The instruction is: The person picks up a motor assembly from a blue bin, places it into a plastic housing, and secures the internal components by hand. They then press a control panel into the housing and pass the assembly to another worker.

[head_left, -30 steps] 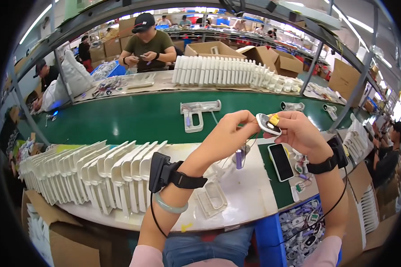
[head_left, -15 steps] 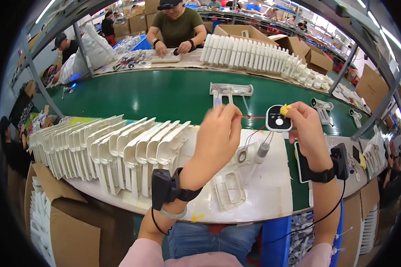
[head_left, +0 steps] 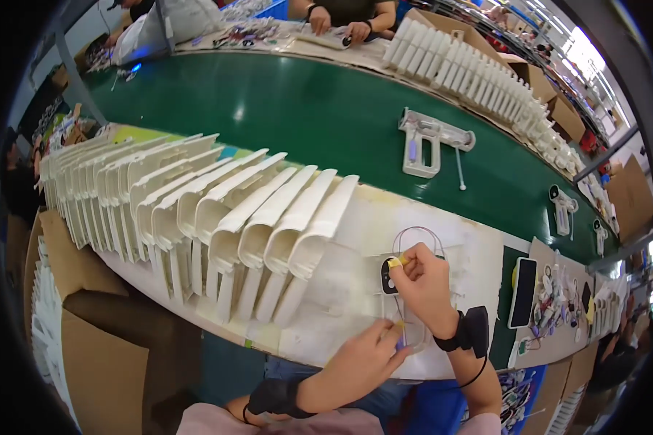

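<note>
Row of white plastic shells (head_left: 218, 210) standing at desk (head_left: 326, 290) left. My left hand (head_left: 363, 357) steadying white housing (head_left: 406, 319), fingers curled on its lower edge. My right hand (head_left: 424, 284) pinching small black-and-white part (head_left: 390, 275) onto housing, thin wire (head_left: 417, 235) looping above.

This is a factory assembly line, shown by a long green conveyor belt (head_left: 297, 109) carrying a white plastic housing (head_left: 432, 141), rows of identical white shells (head_left: 196, 210) stacked along the workbench (head_left: 348, 290), cardboard cartons (head_left: 101, 348) and another worker's hands (head_left: 337, 25) opposite.

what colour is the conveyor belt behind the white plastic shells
Dark green, with a glossy sheen; the conveyor belt shows best in the head view.
</note>
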### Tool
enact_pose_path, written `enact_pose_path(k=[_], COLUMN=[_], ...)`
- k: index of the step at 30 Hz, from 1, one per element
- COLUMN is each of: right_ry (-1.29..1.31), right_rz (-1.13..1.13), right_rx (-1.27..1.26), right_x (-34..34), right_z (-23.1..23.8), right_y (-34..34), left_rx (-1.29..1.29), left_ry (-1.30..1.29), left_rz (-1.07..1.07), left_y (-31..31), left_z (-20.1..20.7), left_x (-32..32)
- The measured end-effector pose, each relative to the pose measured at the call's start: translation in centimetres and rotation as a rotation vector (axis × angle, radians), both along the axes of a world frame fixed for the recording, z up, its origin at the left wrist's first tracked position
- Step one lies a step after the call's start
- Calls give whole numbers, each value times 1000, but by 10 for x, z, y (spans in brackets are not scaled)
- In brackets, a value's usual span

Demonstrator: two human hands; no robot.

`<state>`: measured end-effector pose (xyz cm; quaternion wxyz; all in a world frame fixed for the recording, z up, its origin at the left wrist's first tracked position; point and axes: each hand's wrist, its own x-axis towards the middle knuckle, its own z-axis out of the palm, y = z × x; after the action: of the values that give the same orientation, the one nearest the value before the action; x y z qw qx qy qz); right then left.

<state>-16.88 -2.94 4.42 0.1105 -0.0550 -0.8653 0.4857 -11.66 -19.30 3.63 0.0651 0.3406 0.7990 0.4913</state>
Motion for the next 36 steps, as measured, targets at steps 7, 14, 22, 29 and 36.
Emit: enact_pose_path(k=[7,14,22,29,36], right_ry=[-28,-35,-22,-107,-231], right_rz=[-57,-36,-16,48,426], right_rx=[-72,142,317,355,537], right_x=[-10,-11,-11,4,70], right_z=[-20,-14,-23,3,17], right_y=[-23,-32,-33,-21,12], left_rx=[-45,61,102,126,132], left_ry=[-105,-193,-154,-166,-229], left_rz=[195,189,215,179,91], left_y=[-12,-4,1,-9,-8], left_z=[-36,-53,-50,-49,-46], left_x=[-53,-79,-81,-88,-85])
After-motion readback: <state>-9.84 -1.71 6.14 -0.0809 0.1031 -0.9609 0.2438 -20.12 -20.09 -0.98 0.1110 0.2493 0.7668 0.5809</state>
